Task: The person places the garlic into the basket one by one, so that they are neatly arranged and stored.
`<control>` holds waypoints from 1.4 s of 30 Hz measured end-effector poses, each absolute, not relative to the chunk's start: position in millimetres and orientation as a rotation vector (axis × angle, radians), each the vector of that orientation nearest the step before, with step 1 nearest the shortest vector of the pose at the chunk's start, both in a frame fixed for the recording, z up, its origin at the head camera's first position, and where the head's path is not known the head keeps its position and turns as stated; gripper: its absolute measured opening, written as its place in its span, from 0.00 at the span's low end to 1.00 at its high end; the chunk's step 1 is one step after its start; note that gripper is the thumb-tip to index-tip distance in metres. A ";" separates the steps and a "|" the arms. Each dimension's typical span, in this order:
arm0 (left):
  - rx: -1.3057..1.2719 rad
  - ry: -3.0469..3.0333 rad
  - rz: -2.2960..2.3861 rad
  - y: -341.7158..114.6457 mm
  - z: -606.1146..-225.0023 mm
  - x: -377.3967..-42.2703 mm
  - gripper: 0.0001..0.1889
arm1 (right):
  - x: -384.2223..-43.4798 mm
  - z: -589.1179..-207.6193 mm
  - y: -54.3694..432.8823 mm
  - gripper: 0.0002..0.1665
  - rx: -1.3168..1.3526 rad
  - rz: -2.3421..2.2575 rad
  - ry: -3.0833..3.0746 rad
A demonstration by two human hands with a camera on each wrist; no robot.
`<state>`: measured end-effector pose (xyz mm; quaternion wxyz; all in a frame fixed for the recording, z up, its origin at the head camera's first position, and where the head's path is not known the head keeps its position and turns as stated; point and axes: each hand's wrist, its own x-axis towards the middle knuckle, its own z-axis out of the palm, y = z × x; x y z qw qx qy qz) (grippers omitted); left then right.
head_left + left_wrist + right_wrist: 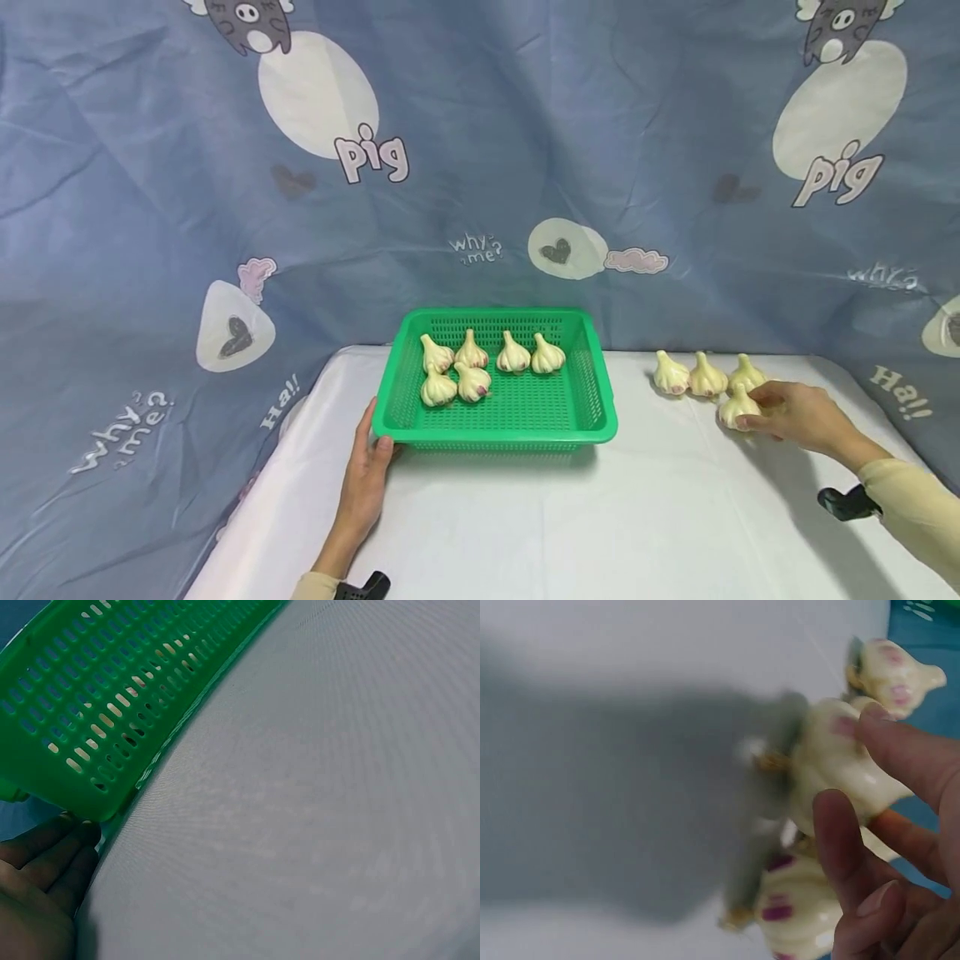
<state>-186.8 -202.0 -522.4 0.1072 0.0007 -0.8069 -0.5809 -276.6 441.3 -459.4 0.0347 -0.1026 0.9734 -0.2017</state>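
Observation:
In the head view a green basket with slotted walls holds several cream garlic bulbs with pink marks. My left hand rests against its front left corner, thumb by the front side and fingers along the left. Close up in the left wrist view, the fingers touch the basket's lower corner. On the right, my right hand pinches a garlic bulb between thumb and fingers. Behind this bulb stand three more, among them a left one and a middle one. The right wrist view shows the gripped bulb blurred.
A white cloth covers the table. Blue printed fabric hangs behind it and along both sides. The basket stands near the back edge, its bulbs mostly in the left and rear parts.

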 end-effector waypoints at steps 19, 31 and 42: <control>-0.003 -2.365 -1.735 -203.5 -521.9 -184.7 0.33 | -263.2 -483.3 435.8 0.44 -0.311 -0.639 3.075; -0.004 -2.370 -1.767 -202.7 -523.4 -186.1 0.33 | -256.6 -481.3 430.3 0.42 -0.226 -0.784 3.114; 0.001 -2.369 -1.754 -202.5 -522.6 -184.8 0.33 | -263.8 -456.5 417.4 0.38 -0.176 -0.855 3.113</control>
